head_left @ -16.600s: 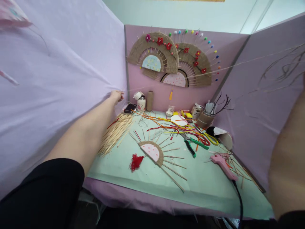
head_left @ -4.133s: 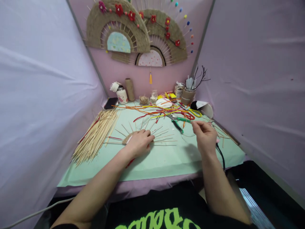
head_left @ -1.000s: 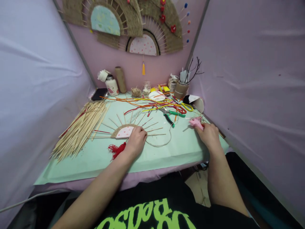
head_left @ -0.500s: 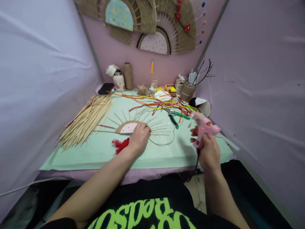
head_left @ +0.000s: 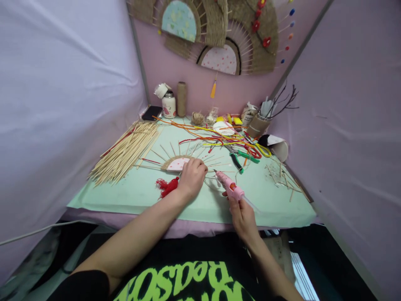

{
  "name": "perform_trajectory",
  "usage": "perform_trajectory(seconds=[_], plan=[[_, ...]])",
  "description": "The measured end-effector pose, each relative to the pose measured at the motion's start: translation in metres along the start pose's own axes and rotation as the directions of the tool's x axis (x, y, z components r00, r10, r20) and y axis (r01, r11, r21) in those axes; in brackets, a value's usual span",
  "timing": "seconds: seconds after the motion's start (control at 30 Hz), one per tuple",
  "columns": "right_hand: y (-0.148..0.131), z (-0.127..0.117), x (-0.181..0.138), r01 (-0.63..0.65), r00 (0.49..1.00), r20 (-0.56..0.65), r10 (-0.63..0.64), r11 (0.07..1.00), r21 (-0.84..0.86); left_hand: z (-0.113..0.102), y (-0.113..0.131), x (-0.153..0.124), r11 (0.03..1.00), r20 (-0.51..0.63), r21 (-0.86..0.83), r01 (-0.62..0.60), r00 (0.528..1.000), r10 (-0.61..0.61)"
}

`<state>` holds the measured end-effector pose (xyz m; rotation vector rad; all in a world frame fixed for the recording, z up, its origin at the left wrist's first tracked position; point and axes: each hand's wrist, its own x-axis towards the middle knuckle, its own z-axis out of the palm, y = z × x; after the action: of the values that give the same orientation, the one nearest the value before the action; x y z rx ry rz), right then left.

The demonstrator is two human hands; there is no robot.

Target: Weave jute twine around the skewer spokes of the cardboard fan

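Note:
A half-round fan piece (head_left: 175,164) lies on the table, its pink-dotted white centre edged with brown twine and thin sticks spreading outward. My left hand (head_left: 192,177) is closed over its right end; its fingertips are partly hidden. Thin twine (head_left: 213,187) curves away beside that hand. In my right hand (head_left: 242,215) is a pink hot glue gun (head_left: 230,186), gripped by its handle, its nozzle just right of my left fingertips. A red tassel (head_left: 167,187) rests left of my left wrist.
Bamboo sticks (head_left: 125,154) are heaped at left. Green-handled pliers (head_left: 236,162) and coloured pipe cleaners (head_left: 203,133) lie behind the hands. Stick offcuts (head_left: 286,179) are scattered at right. Along the back stand a jar (head_left: 169,104), a twine cone (head_left: 181,99) and a holder with twigs (head_left: 259,124).
My right hand has brought the glue gun leftward, close to my left hand, and its nozzle now points at the fan's right end. My left hand stays at the fan. The camera view has shifted.

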<state>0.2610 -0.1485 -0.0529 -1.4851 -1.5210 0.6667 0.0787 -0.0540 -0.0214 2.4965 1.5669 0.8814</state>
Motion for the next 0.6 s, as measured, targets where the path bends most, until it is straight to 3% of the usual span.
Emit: perform_trajectory(seconds=[0.6], plan=[[0.003,0.0051,-0.0025,0.142,0.99,0.01,-0.142,0.977,-0.159,-0.0032,0.0023,-0.0006,0.999,0.008,0.031,0.009,1.0,-0.009]])
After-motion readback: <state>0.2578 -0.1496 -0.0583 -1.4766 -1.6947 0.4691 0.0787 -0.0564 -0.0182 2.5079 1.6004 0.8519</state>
